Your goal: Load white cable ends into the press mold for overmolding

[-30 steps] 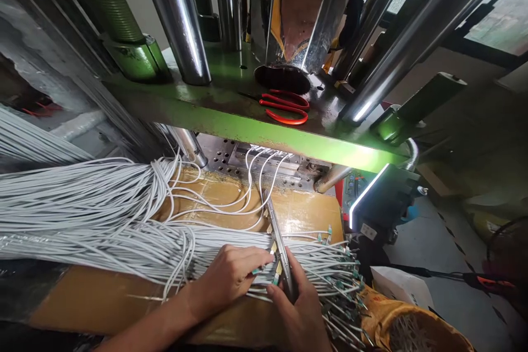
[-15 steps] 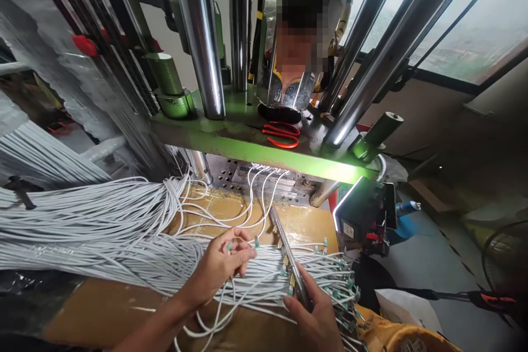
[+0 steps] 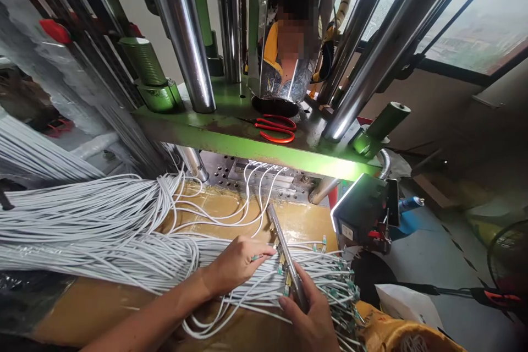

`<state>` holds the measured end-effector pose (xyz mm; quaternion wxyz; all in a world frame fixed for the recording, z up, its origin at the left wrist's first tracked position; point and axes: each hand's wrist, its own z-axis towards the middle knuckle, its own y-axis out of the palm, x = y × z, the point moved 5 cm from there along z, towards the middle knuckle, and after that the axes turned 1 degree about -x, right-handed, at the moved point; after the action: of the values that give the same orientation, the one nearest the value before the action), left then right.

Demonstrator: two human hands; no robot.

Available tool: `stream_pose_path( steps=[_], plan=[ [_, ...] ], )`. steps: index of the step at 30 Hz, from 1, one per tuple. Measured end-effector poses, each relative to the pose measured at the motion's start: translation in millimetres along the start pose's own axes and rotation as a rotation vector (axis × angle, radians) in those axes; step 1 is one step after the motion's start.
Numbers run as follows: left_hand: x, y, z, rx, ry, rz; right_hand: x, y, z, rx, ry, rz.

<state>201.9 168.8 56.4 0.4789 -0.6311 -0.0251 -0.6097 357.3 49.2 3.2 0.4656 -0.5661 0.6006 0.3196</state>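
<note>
My right hand (image 3: 310,308) is wrapped round the lower end of a metal bar (image 3: 284,247), which slants up and away over the cables. Small brass-coloured pieces and green-tipped cable ends sit along the bar's left side. My left hand (image 3: 243,261) pinches a white cable with a small green connector (image 3: 259,257), its fingertips close to the bar's left edge; whether they touch it I cannot tell. Under both hands lies a thick bundle of white cables (image 3: 165,256), their green connector ends (image 3: 342,280) gathered at the right.
A green press plate (image 3: 231,140) on steel columns carries red-handled scissors (image 3: 275,127). Below it, several cables run into a metal mould (image 3: 264,171). A lit black box (image 3: 361,209) stands right, a yellow bag (image 3: 396,330) lower right. Brown cardboard (image 3: 103,313) covers the table.
My left hand has moved right to the bar, its fingers closing from a looser curl into a pinch on a connector. My right hand still holds the bar. The view has shifted slightly.
</note>
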Motion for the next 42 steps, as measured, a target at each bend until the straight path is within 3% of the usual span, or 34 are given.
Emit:
stream_pose_path(
  steps=[10, 16, 22, 28, 33, 37, 40, 42],
  plan=[
    [-6.5, 3.1, -4.1, -0.005, 0.025, 0.009, -1.1, 2.1, -0.8, -0.079, 0.027, -0.035],
    [-11.8, 6.2, 5.0, 0.001, -0.083, -0.018, -7.5, 1.3, -1.3, -0.002, 0.026, -0.098],
    [-6.5, -9.8, -1.7, 0.209, -0.386, -0.248, -17.7, -2.4, -0.4, 0.034, 0.012, -0.026],
    [-5.0, -13.6, -23.9, 0.163, -0.405, -0.390, -17.6, -1.1, -0.8, 0.051, 0.016, -0.007],
    [-16.2, -21.5, -11.5, 0.234, -0.513, -0.638, -17.6, 1.4, -2.2, 0.056, 0.032, 0.011],
    [-10.5, -29.0, 14.9, 0.038, -0.304, -0.288, -10.2, 1.8, -1.4, 0.074, 0.014, 0.052],
    [-10.3, -26.7, 24.8, -0.017, -0.106, -0.021, -4.0, 1.1, -0.7, 0.126, -0.005, 0.087],
    [-13.8, -20.7, 26.8, -0.049, -0.044, 0.067, -1.9, 2.6, -0.3, 0.117, -0.006, 0.083]
  ],
)
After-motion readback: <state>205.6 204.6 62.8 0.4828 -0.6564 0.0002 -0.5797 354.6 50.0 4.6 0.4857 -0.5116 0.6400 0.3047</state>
